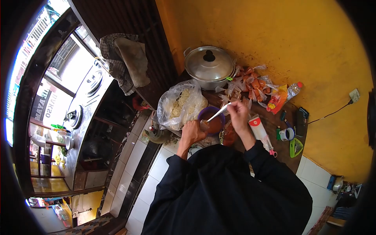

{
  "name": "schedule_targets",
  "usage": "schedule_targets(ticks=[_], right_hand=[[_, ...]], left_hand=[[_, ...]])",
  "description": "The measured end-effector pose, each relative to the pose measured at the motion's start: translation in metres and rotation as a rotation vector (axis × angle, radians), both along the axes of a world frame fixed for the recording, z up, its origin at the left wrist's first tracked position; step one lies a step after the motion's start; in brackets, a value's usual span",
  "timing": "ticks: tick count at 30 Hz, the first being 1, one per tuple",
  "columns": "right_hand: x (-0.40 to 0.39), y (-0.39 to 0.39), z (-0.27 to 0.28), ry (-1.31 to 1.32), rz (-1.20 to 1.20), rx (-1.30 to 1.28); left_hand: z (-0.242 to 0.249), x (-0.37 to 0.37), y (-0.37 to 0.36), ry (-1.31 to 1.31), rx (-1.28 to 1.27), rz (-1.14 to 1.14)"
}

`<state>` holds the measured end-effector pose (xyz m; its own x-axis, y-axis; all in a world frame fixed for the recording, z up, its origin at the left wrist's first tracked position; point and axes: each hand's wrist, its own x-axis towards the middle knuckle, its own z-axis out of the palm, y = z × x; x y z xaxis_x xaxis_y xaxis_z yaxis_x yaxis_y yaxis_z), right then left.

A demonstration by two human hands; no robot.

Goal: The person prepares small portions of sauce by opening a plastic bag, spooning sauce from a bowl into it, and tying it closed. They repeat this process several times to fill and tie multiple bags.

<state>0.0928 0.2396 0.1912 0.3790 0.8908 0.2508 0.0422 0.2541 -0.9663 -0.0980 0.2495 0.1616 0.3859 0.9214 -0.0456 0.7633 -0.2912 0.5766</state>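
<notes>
Purple bowl, on the dark counter beside the noodle bag: light, rigid, sauce-filled, likely to slop. We clasp its rim with our left hand; our right hand pinches the spoon.

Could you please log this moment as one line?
left hand: holds small bag | right hand: holds spoon over purple bowl | noodle bag beside

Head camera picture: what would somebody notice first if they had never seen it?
Probably the purple bowl of reddish sauce in the middle, with the left hand at its rim and the right hand holding a spoon over it. Behind stands a big lidded metal pot against the yellow wall.
</notes>
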Motion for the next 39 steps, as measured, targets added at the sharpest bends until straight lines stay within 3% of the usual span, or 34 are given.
schedule_targets(ticks=[2, 5, 6, 13, 16, 19, 21, 23, 29, 37, 39], right_hand=[[-0.016, -0.014, 0.019, -0.337, 0.048, 0.119], [-0.012, -0.013, 0.034, -0.353, -0.139, 0.338], [-0.007, -0.013, 0.043, -0.344, -0.186, 0.297], [0.005, -0.008, -0.035, -0.546, -0.095, 0.194], [-0.003, -0.023, -0.052, -0.409, -0.056, -0.064], [-0.007, -0.029, -0.061, -0.357, -0.17, -0.046], [0.001, -0.026, -0.074, -0.148, -0.263, -0.181], [0.007, -0.017, -0.089, 0.117, -0.349, -0.127], [0.02, -0.009, -0.072, 0.337, -0.305, -0.21], [0.023, 0.005, -0.032, 0.268, -0.208, -0.138], [0.011, 0.009, -0.019, 0.185, -0.174, -0.002]], left_hand=[[0.001, 0.005, -0.001, -0.041, 0.033, 0.023], [0.004, 0.003, -0.003, -0.033, 0.052, 0.059], [0.001, 0.001, -0.003, -0.059, 0.045, 0.056], [-0.004, -0.008, -0.002, -0.164, 0.01, 0.077], [-0.001, -0.013, -0.004, -0.143, -0.038, 0.108], [0.007, -0.019, -0.007, -0.042, -0.08, 0.095], [0.004, -0.022, -0.01, -0.082, -0.065, 0.087], [-0.003, -0.025, -0.011, -0.125, -0.051, 0.078], [-0.006, -0.027, -0.01, -0.06, -0.068, 0.068], [0.019, -0.016, -0.01, -0.025, -0.086, 0.021], [0.015, -0.013, -0.007, -0.02, -0.047, 0.009]])
